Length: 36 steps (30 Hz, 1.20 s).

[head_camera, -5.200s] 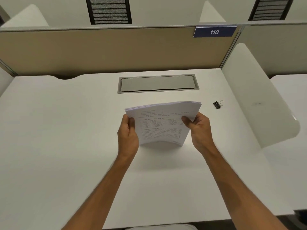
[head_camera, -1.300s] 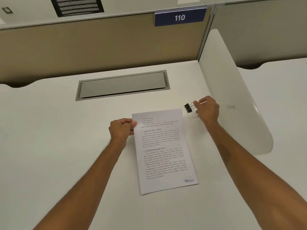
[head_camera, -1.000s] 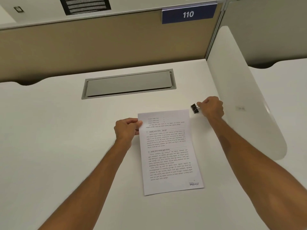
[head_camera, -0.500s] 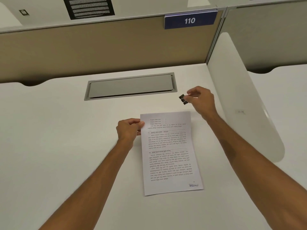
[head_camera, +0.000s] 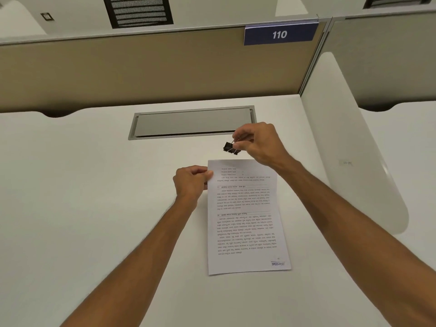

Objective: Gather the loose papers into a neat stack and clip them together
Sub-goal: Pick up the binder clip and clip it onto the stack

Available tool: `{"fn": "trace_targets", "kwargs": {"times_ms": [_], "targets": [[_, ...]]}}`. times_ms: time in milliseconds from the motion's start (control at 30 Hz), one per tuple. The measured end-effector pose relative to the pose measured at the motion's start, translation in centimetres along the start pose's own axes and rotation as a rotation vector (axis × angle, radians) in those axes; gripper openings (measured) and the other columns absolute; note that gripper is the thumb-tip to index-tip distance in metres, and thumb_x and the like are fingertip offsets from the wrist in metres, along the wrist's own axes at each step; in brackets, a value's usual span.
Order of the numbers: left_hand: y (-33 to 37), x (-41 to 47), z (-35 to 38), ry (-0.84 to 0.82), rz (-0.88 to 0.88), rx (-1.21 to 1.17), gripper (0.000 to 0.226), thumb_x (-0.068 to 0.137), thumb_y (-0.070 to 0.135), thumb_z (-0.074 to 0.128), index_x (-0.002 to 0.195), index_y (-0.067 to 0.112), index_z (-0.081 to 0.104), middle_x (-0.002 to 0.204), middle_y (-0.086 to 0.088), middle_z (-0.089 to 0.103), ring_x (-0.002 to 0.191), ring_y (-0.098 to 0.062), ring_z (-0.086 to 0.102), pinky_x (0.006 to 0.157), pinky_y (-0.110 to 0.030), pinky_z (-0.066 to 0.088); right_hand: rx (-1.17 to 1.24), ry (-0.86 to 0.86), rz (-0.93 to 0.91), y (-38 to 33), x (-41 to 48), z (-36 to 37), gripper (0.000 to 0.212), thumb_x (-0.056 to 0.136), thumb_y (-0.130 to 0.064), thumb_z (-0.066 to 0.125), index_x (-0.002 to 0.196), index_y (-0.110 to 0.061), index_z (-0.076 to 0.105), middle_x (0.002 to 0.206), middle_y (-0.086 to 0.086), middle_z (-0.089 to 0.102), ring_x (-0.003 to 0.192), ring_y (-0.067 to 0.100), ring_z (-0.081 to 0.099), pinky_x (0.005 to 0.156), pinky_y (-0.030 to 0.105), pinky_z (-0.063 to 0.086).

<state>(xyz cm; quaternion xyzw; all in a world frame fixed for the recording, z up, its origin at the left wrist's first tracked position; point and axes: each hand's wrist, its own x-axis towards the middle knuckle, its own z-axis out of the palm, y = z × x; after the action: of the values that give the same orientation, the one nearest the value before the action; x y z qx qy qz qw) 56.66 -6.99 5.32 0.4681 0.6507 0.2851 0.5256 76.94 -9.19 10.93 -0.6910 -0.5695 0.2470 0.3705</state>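
A squared stack of printed white papers lies flat on the white desk, long side running away from me. My left hand pinches the stack's far left corner. My right hand holds a small black binder clip by its wire handles, in the air just beyond the stack's far edge. The clip and the paper are apart.
A grey cable hatch is set into the desk behind the clip. A white side divider stands at the right, and a beige back partition carries a blue sign "110".
Five seconds ago both hands held the stack upright. Since then it was laid flat, my right hand took the clip off the desk and carried it left toward the stack's far edge.
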Motion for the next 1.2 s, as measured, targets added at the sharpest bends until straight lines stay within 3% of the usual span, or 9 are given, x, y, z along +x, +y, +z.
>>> {"fn": "trace_targets", "kwargs": {"times_ms": [133, 300, 500, 733, 900, 967, 1067, 1200], "targets": [[0.0, -0.4, 0.2, 0.019, 0.040, 0.039, 0.008, 0.084, 0.010, 0.078, 0.091, 0.007, 0.075, 0.092, -0.006, 0.077, 0.074, -0.021, 0.075, 0.076, -0.038, 0.064, -0.079, -0.050, -0.074, -1.2, -0.1, 0.9, 0.018, 0.081, -0.007, 0.079, 0.099, -0.003, 0.078, 0.091, 0.011, 0.078, 0.074, 0.014, 0.071, 0.081, 0.025, 0.059], [0.2, -0.9, 0.2, 0.033, 0.079, 0.040, 0.005, 0.084, 0.009, 0.079, 0.086, 0.009, 0.074, 0.091, -0.006, 0.077, 0.071, -0.017, 0.074, 0.067, -0.028, 0.063, -0.148, -0.103, -0.103, -2.0, 0.0, 1.7, 0.020, 0.084, -0.008, 0.077, 0.103, -0.001, 0.077, 0.102, 0.014, 0.077, 0.083, 0.019, 0.071, 0.084, 0.029, 0.059], [0.5, -1.3, 0.0, 0.028, 0.108, 0.031, 0.008, 0.084, 0.009, 0.078, 0.081, 0.013, 0.072, 0.084, -0.003, 0.075, 0.074, -0.022, 0.074, 0.069, -0.031, 0.063, -0.173, -0.172, -0.103, -2.6, 0.0, 2.3, 0.023, 0.084, -0.010, 0.077, 0.106, -0.002, 0.076, 0.103, 0.014, 0.077, 0.089, 0.023, 0.073, 0.087, 0.031, 0.059], [0.8, -1.4, -0.5, 0.038, 0.101, 0.007, 0.010, 0.084, 0.007, 0.078, 0.079, 0.014, 0.072, 0.077, 0.004, 0.072, 0.067, -0.011, 0.072, 0.058, -0.020, 0.059, -0.168, -0.225, -0.115, -2.9, 0.2, 2.9, 0.026, 0.084, -0.010, 0.077, 0.109, -0.003, 0.075, 0.105, 0.013, 0.076, 0.090, 0.023, 0.072, 0.088, 0.037, 0.060], [0.7, -1.4, -0.8, 0.045, 0.085, 0.004, 0.007, 0.083, 0.007, 0.079, 0.082, 0.011, 0.073, 0.080, 0.000, 0.073, 0.070, -0.017, 0.074, 0.064, -0.027, 0.063, -0.201, -0.318, -0.113, -2.7, 0.3, 3.2, 0.039, 0.089, -0.019, 0.073, 0.126, -0.007, 0.067, 0.120, 0.011, 0.071, 0.104, 0.024, 0.070, 0.092, 0.036, 0.058], [0.7, -1.4, -0.9, 0.039, 0.072, -0.015, 0.008, 0.083, 0.005, 0.079, 0.082, 0.011, 0.073, 0.081, -0.002, 0.074, 0.070, -0.018, 0.074, 0.065, -0.029, 0.063, -0.185, -0.348, -0.121, -2.3, 0.2, 3.1, 0.056, 0.087, -0.028, 0.075, 0.138, -0.013, 0.057, 0.130, 0.010, 0.065, 0.111, 0.022, 0.066, 0.096, 0.040, 0.056], [0.7, -1.4, -1.3, 0.030, 0.058, -0.061, 0.010, 0.082, 0.002, 0.079, 0.083, 0.011, 0.073, 0.081, -0.001, 0.074, 0.070, -0.017, 0.074, 0.062, -0.026, 0.063, -0.064, -0.160, -0.139, -1.0, -0.9, 2.0, 0.086, 0.078, -0.040, 0.081, 0.150, -0.022, 0.038, 0.146, 0.005, 0.049, 0.125, 0.018, 0.053, 0.104, 0.036, 0.048], [0.8, -1.2, -2.3, 0.022, 0.041, -0.119, 0.011, 0.081, 0.001, 0.079, 0.086, 0.009, 0.073, 0.085, -0.004, 0.074, 0.072, -0.019, 0.074, 0.063, -0.028, 0.063, 0.284, 0.261, 0.099, 2.7, -4.8, 0.3, 0.085, 0.081, -0.034, 0.081, 0.151, -0.023, 0.035, 0.149, 0.001, 0.042, 0.130, 0.011, 0.047, 0.102, 0.022, 0.043]]}}
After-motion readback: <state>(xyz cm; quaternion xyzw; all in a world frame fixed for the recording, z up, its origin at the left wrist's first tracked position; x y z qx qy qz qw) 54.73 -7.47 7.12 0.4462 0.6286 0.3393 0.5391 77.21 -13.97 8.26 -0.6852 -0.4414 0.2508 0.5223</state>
